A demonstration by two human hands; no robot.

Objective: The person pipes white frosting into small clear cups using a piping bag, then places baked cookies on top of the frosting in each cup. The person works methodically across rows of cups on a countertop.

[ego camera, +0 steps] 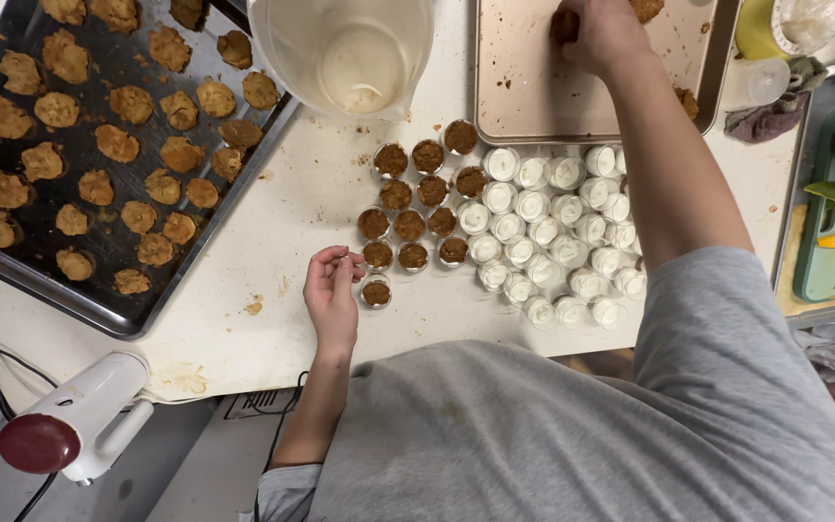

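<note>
Left hand [332, 290] lower centre of frame, fingers loosely curled, holding nothing, fingertips just beside lone crumb-filled cup [376, 292]. Right hand [599, 31] top centre, closed on brown cookie [564, 23] over pale tray [533, 97]. Bare worktop [282, 232] left of cup; cup cluster [504, 217] crowds right.
</note>
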